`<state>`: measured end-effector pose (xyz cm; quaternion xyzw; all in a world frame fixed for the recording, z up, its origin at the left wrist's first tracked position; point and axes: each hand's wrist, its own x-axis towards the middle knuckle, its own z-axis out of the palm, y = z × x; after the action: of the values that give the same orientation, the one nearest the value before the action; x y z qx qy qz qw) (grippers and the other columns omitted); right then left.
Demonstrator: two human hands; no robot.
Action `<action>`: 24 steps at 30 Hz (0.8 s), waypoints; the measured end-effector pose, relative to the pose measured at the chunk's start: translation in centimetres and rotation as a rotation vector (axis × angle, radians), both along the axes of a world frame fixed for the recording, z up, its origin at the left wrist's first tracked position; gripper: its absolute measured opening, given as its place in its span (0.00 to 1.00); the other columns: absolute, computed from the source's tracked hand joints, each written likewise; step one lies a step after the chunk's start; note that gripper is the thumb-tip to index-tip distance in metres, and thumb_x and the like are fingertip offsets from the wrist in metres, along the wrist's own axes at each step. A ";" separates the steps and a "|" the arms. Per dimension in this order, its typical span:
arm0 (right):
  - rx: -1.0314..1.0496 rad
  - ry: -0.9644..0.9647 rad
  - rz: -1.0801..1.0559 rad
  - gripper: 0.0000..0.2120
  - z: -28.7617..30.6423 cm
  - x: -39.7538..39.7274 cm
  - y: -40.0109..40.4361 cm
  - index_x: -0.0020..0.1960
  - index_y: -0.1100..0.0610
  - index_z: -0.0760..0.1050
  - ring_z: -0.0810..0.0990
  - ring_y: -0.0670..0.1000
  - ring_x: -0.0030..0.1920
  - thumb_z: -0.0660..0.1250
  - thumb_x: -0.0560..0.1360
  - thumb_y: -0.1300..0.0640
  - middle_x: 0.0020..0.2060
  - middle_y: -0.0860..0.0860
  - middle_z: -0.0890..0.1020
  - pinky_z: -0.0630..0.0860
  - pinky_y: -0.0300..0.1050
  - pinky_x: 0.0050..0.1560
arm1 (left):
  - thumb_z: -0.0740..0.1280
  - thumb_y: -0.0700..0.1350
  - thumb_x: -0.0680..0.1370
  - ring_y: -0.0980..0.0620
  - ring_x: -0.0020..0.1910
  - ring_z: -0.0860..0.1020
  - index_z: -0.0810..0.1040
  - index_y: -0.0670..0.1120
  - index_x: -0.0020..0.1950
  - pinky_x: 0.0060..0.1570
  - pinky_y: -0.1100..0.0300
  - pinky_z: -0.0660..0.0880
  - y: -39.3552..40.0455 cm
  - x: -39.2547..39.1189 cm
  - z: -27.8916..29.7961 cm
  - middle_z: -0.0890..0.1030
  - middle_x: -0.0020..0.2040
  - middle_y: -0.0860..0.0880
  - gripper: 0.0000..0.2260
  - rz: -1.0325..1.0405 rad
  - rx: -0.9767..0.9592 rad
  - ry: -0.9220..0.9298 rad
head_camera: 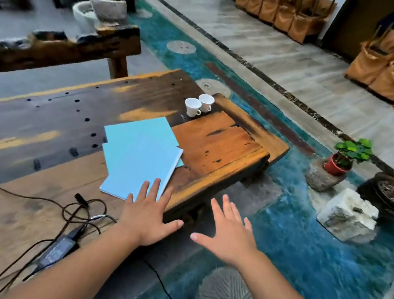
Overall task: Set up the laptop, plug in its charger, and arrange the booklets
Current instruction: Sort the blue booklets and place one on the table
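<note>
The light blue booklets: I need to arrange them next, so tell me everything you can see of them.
The light blue booklets lie flat on the wooden table, fanned in a loose overlapping pile, apparently three. Covers are plain, with no print visible, and white page edges show on the right side. The left hand has straight fingertips over the nearest booklet's corner.

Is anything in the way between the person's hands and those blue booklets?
Nothing visible. The left hand already reaches the near edge of the blue booklets; the right hand hovers open beside the table, apart from them.
</note>
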<state>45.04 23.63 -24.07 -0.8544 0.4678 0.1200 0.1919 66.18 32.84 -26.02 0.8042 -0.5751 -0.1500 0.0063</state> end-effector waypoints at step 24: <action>0.932 -0.382 -0.424 0.25 -12.7 21.9 -14.0 0.66 0.53 0.67 0.77 0.47 0.54 0.74 0.73 0.53 0.58 0.46 0.79 0.73 0.43 0.50 | 0.52 0.74 0.71 0.41 0.79 0.43 0.41 0.56 0.79 0.73 0.40 0.54 -6.5 12.4 -11.0 0.41 0.81 0.46 0.44 0.527 0.376 0.206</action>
<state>66.91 9.58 -36.76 -0.5727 0.4838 0.1159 0.6516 78.57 26.32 -37.04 0.8928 -0.3063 -0.3272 -0.0455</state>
